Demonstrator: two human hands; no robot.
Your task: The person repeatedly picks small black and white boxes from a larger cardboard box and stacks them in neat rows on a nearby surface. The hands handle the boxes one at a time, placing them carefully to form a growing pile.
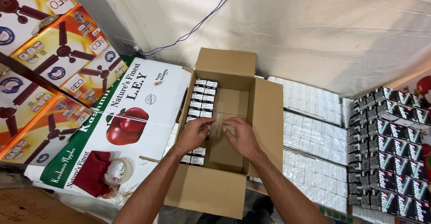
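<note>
An open brown cardboard carton (265, 112) stands in front of me, flaps out. Inside it, a row of small black-and-white boxes (203, 99) runs along the left wall; the rest of the bottom is bare cardboard. Both my hands are down inside the carton. My left hand (194, 134) rests on the row of small boxes, fingers curled over it. My right hand (242, 138) is beside it, fingers bent, touching something near the row's middle; what is under the fingers is hidden.
A white fruit carton (134, 116) lies to the left with a roll of clear tape (117, 170) and a dark red cloth (92, 173) on it. Ceiling-fan cartons (49, 67) are stacked far left. White small boxes (310, 134) and black ones (388, 147) fill the right.
</note>
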